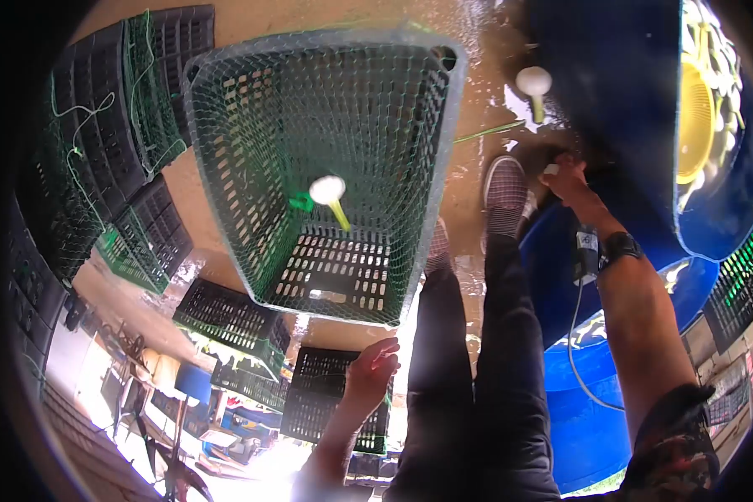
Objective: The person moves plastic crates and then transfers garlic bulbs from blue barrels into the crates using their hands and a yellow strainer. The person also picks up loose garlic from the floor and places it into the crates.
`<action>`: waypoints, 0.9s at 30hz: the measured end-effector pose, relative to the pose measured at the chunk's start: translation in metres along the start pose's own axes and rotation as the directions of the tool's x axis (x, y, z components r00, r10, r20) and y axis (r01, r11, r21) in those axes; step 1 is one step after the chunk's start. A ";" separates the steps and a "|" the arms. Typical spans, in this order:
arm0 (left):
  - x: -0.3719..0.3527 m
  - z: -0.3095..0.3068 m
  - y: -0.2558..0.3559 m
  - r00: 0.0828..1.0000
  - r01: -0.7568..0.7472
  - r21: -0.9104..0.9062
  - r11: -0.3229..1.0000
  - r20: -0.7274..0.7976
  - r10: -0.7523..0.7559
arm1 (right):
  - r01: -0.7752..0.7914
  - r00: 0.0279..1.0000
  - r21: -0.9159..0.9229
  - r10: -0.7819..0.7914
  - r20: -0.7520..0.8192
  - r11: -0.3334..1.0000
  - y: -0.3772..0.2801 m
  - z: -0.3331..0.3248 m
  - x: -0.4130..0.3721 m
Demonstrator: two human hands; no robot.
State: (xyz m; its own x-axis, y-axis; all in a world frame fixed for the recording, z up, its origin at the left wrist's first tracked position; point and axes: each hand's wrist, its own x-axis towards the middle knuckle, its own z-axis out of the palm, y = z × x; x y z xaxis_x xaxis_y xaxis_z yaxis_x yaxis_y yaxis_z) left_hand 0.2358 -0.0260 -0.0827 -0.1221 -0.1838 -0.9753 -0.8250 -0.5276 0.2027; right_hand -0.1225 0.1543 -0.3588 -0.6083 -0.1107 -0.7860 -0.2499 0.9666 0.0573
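A white round vegetable with a green stem (327,189) lies inside a large dark crate lined with green netting (263,167). Another white vegetable (534,82) is on the wet brown floor, right of the crate. My right hand (567,180) is low beside my shoe and the blue container, its fingers closed around a small white object (550,169) that is mostly hidden. Below the crate's near edge, my left hand (374,368) hangs with its fingers loosely curled and apart, holding nothing visible.
Blue tubs (586,418) stand on the right, one with a yellow basket (694,121) and white vegetables. Dark crates (92,109) with green netting are at the left, and more crates (226,314) stand below the big one. A green stalk (489,131) lies beside the crate.
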 end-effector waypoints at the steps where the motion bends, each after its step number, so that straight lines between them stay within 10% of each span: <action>1: 0.001 0.000 0.001 0.999 0.047 -0.012 0.999 -0.005 -0.047 | 0.010 1.000 0.007 -0.010 0.012 1.000 -0.008 0.002 0.002; 3: -0.002 -0.004 -0.004 0.998 0.064 -0.034 0.997 -0.020 -0.065 | 0.221 0.960 -0.069 -0.205 0.189 0.973 -0.017 -0.017 -0.002; 5: -0.007 -0.002 -0.001 0.995 0.098 -0.030 0.995 0.003 -0.098 | 0.293 0.949 0.054 -0.284 -0.135 0.955 -0.028 -0.026 -0.012; 15: -0.011 0.008 0.004 0.994 0.093 0.050 0.994 0.050 -0.096 | 0.080 0.996 0.314 -0.064 -0.060 0.946 -0.102 -0.090 0.040; 17: -0.014 0.004 0.009 0.996 0.065 0.028 0.997 0.055 -0.067 | 0.050 0.996 0.645 -0.088 0.027 0.763 -0.090 -0.084 0.021; 20: -0.036 -0.008 0.008 1.000 0.005 0.004 1.000 0.015 -0.005 | 0.181 0.979 0.519 -0.100 -0.179 0.835 -0.076 -0.125 -0.059; 22: -0.046 -0.005 0.019 0.998 0.042 0.012 0.999 0.050 -0.043 | -0.007 0.996 0.497 -0.036 0.077 0.868 -0.072 -0.138 -0.077; 27: -0.056 -0.019 0.013 0.997 0.025 0.064 0.998 0.072 -0.029 | 0.217 0.975 0.055 -0.219 0.038 0.975 -0.115 -0.120 -0.028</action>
State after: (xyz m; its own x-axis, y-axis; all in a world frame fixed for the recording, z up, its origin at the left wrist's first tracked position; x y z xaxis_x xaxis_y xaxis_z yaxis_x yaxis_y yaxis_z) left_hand 0.2423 -0.0379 -0.0242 -0.1375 -0.1077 -0.9846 -0.8615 -0.4775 0.1725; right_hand -0.1674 0.0188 -0.2694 -0.5097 -0.3108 -0.8023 -0.3338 0.9309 -0.1485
